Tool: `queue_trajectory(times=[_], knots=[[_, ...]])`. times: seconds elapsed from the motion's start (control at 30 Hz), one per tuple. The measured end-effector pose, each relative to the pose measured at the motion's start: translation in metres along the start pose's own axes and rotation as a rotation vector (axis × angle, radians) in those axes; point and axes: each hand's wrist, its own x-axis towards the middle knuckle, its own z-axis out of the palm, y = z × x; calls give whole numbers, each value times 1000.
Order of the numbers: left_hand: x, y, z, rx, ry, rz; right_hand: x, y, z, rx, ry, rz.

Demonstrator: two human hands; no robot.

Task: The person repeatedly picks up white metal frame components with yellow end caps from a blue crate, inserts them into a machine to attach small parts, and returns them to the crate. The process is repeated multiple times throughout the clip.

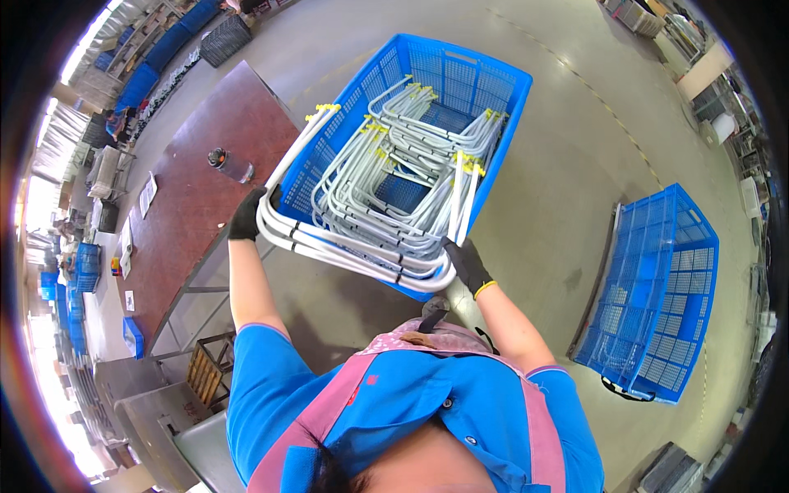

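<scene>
Head view: a bundle of bent white tubes [362,246] is gripped by the closed left hand [246,215] and right hand [467,264], held over the blue crate [493,148] just beyond them, so careful lowering is judged next.

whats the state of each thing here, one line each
left hand: gloved, gripping the left end of the tube bundle
right hand: gloved, gripping the right end of the bundle
bundle of bent white tubes: strapped together, held over the crate's near edge
blue crate: open, loaded with bent tubes
second blue crate: on the floor, mostly empty
bottle: lying on the brown table
</scene>
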Motion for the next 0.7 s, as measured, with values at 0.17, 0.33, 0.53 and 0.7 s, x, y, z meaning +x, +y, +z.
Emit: queue_trajectory(times=[0.17, 0.33, 0.53, 0.7], knots=[[50, -57, -33, 527, 209, 315, -9, 25, -32, -774, -420, -134], [73, -187, 14, 1432, -454, 563, -100, 107, -85, -404, -262, 15], [50, -349, 155, 745, -622, -213, -223, 203, -151, -620, 120, 105], [25, -450, 311, 1347, -1343, 92, -293, 256, -187, -367, 460, 398]])
